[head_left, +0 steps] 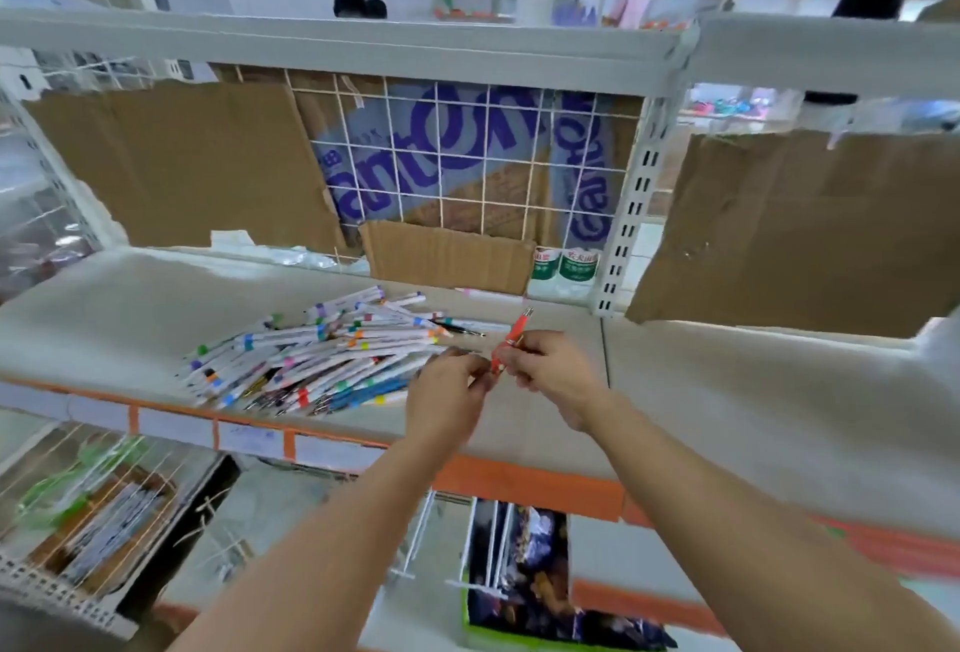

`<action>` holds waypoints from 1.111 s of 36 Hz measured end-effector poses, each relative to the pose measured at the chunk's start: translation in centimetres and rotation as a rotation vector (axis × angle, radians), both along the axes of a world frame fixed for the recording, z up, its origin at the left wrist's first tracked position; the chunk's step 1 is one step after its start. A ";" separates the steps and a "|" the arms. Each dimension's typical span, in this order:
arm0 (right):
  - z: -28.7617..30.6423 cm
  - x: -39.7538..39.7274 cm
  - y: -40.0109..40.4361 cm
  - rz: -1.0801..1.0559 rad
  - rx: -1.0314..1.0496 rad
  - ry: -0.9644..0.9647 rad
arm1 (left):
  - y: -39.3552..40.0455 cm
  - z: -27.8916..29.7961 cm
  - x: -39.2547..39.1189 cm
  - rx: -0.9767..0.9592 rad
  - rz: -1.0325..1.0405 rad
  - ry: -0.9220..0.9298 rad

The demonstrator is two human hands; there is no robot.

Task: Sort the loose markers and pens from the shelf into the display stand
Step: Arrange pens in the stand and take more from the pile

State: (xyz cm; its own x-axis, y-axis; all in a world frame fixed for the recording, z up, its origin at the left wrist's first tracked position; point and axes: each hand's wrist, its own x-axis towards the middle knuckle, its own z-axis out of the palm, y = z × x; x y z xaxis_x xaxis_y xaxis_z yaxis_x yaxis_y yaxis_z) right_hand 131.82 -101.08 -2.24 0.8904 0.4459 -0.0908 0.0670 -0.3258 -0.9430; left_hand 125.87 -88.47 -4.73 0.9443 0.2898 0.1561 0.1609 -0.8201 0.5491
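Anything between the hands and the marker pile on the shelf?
Nothing visible. Both the left hand and right hand hold a red pen just right of the marker pile; only bare shelf lies between. No display stand is in view.

Both hands pinch a red pen: left hand [448, 394], right hand [551, 375], pen [511, 339]. Pile of markers [317, 355] sits on the shelf [130, 308] just left.

white shelving [332, 35], cardboard backing [176, 162], wire grid [462, 157]
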 end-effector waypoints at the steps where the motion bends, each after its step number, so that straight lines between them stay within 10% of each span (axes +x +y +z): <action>1: -0.1 0.1 -0.7 -0.036 -0.034 -0.068 | -0.8 0.0 0.3 -0.033 -0.030 0.003; 9: 1.5 0.6 -8.0 -0.087 -0.466 -0.377 | -8.3 0.3 2.5 -0.151 -0.145 -0.018; 18: 0.0 -1.2 -21.1 -0.570 -0.311 -0.395 | -19.4 0.4 3.7 -0.162 -0.316 -0.161; 40: -0.7 -3.6 -52.2 -0.975 -0.429 -0.436 | -45.8 0.5 5.3 -0.297 -0.428 -0.238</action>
